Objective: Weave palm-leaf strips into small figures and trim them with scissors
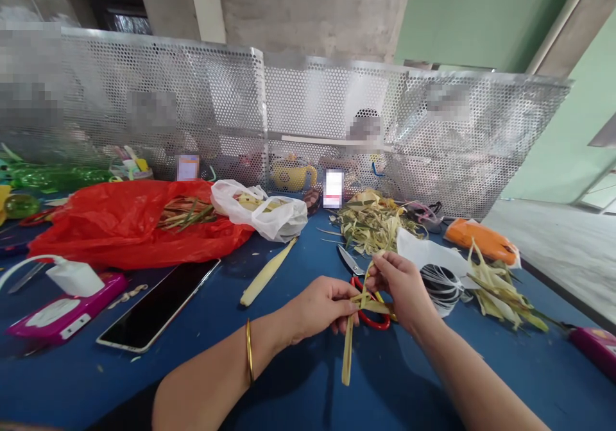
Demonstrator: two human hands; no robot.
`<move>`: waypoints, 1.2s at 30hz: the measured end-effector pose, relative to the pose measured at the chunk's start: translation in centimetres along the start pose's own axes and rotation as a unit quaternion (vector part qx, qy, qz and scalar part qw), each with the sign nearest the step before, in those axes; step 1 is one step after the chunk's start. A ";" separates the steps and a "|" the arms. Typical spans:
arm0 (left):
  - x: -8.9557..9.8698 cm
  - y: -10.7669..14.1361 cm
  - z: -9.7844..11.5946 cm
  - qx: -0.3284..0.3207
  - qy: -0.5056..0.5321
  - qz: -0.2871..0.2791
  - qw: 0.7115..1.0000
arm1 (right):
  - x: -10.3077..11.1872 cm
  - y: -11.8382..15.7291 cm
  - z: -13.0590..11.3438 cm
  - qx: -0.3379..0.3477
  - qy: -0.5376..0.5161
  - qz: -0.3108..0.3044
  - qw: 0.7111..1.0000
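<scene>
My left hand [328, 304] pinches crossed yellow-green leaf strips [347, 351] between thumb and fingers; one strip hangs down below it. Close on its right, my right hand [397, 277] has its fingertips closed on the upper end of a strip from the same crossing. Scissors with red handles [374, 321] lie on the blue table [289, 373] just behind and beneath the strips, blades toward the back left. A pile of dry leaf strips [370, 222] is beyond my hands. One pale husk piece [268, 272] rests to the left of them.
At left are a red bag [110, 226], a white bag [283, 219], a black phone [161, 303] and a purple power strip [67, 309]. Coiled wire [440, 287], husks [503, 287] and an orange packet [484, 240] lie right. A perforated metal screen [308, 97] stands behind.
</scene>
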State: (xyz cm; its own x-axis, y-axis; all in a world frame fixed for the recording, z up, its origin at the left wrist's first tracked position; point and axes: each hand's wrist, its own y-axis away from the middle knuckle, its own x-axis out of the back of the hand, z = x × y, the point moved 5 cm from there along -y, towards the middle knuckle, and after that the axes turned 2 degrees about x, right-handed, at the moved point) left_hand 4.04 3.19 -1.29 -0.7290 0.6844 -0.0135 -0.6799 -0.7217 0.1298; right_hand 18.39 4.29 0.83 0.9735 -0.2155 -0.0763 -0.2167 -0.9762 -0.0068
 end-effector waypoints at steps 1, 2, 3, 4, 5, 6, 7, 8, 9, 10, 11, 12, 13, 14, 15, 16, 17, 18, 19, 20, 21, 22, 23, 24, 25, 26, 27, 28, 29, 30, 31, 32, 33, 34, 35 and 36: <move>0.1 0.1 0.1 0.009 0.002 0.007 1.000 | 0.0 0.0 -0.1 0.000 -0.003 0.004 1.000; 0.2 0.1 0.3 0.018 0.004 0.016 1.000 | -0.1 0.0 -0.1 -0.001 -0.003 0.003 1.000; 0.3 0.2 0.4 0.029 0.007 0.025 0.999 | -0.2 0.1 -0.2 0.000 -0.003 -0.001 1.000; 0.3 0.2 0.4 0.039 0.010 0.034 0.999 | -0.3 0.1 -0.2 0.000 -0.005 -0.006 1.000; 0.4 0.2 0.4 0.046 0.010 0.044 0.998 | -0.5 0.2 -0.2 0.001 -0.008 -0.012 1.000; 0.4 0.3 0.4 0.050 0.007 0.054 0.997 | -0.6 0.3 -0.2 0.003 -0.012 -0.022 1.000; 0.4 0.3 0.3 0.049 0.000 0.065 0.997 | -0.9 0.4 -0.2 0.008 -0.016 -0.033 0.999; 0.4 0.3 0.2 0.047 -0.008 0.073 0.996 | -1.1 0.5 -0.2 0.016 -0.019 -0.044 0.999; 0.3 0.3 0.1 0.044 -0.018 0.077 0.996 | -1.3 0.6 -0.2 0.027 -0.021 -0.056 0.998; 0.3 0.3 0.1 0.042 -0.025 0.078 0.996 | -1.5 0.7 -0.2 0.039 -0.020 -0.067 0.997; 0.2 0.3 0.0 0.041 -0.029 0.078 0.996 | -1.6 0.8 -0.2 0.052 -0.015 -0.075 0.996; 0.2 0.3 0.1 0.040 -0.030 0.079 0.996 | -1.6 0.7 -0.2 0.066 -0.005 -0.079 0.995; 0.3 0.2 0.2 0.037 -0.029 0.086 0.995 | -1.6 0.7 -0.2 0.084 0.009 -0.078 0.993; 0.5 0.2 0.4 0.029 -0.024 0.103 0.994 | -1.3 0.5 -0.3 0.109 0.031 -0.067 0.991; 1.0 0.3 0.7 0.016 -0.014 0.129 0.991 | -1.0 0.4 -0.5 0.138 0.062 -0.045 0.988; 1.5 0.3 1.0 0.000 -0.001 0.162 0.987 | -0.5 0.2 -0.7 0.167 0.094 -0.012 0.981; 2.0 0.4 1.3 -0.016 0.015 0.197 0.980 | 0.0 0.0 -0.9 0.190 0.119 0.027 0.974; 2.5 0.5 1.5 -0.029 0.031 0.230 0.972 | 0.5 -0.1 -0.9 0.198 0.134 0.064 0.969; 2.9 0.6 1.6 -0.037 0.044 0.257 0.965 | 0.8 -0.2 -0.8 0.186 0.133 0.087 0.970; 3.1 0.6 1.7 -0.041 0.053 0.272 0.960 | 0.8 -0.3 -0.3 0.151 0.117 0.083 0.978; 3.1 0.6 1.6 -0.041 0.054 0.276 0.959 | 0.5 -0.4 0.3 0.101 0.088 0.053 0.990; 3.0 0.6 1.6 -0.039 0.049 0.272 0.960 | -0.1 -0.3 0.9 0.046 0.054 0.004 0.997; 2.7 0.5 1.5 -0.034 0.040 0.259 0.965 | -0.8 -0.1 1.5 -0.004 0.021 -0.051 0.998; 2.4 0.4 1.3 -0.028 0.029 0.242 0.969 | -1.5 0.2 1.9 -0.041 -0.010 -0.096 0.994; 2.0 0.3 1.2 -0.020 0.018 0.225 0.974 | -2.0 0.5 2.1 -0.062 -0.036 -0.121 0.990; 1.7 0.2 1.0 -0.013 0.008 0.210 0.977 | -2.2 0.7 2.2 -0.071 -0.056 -0.125 0.988; 1.5 0.2 0.8 -0.007 -0.002 0.199 0.980 | -2.2 0.8 2.2 -0.072 -0.068 -0.114 0.989; 1.4 0.1 0.7 -0.005 -0.011 0.193 0.981 | -2.2 0.8 2.2 -0.070 -0.075 -0.096 0.990; 1.3 0.1 0.7 -0.005 -0.021 0.191 0.981 | -2.1 0.7 2.2 -0.070 -0.079 -0.079 0.991; 1.3 0.1 0.7 -0.006 -0.029 0.193 0.981 | -2.0 0.7 2.2 -0.069 -0.084 -0.066 0.992; 1.4 0.1 0.7 -0.006 -0.036 0.195 0.980 | -2.0 0.6 2.3 -0.067 -0.089 -0.055 0.992; 1.4 0.2 0.7 -0.006 -0.040 0.197 0.980 | -1.9 0.5 2.3 -0.065 -0.096 -0.047 0.992; 1.4 0.2 0.8 -0.004 -0.040 0.198 0.979 | -1.9 0.4 2.4 -0.063 -0.102 -0.039 0.992; 1.4 0.3 0.9 -0.004 -0.038 0.197 0.980 | -1.9 0.3 2.4 -0.061 -0.105 -0.033 0.992; 1.4 0.3 1.0 -0.005 -0.035 0.195 0.980 | -1.8 0.2 2.5 -0.060 -0.105 -0.032 0.992; 1.4 0.3 1.1 -0.005 -0.030 0.195 0.980 | -1.7 0.1 2.4 -0.060 -0.096 -0.036 0.993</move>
State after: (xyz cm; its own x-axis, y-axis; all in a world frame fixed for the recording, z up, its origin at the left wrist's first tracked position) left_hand 2.85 4.04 -0.21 -0.9279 0.3609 0.0932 -0.3515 -0.9304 0.1036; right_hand 16.49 4.59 -1.48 0.9516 -0.1490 -0.2689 -0.1264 -0.9870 0.0996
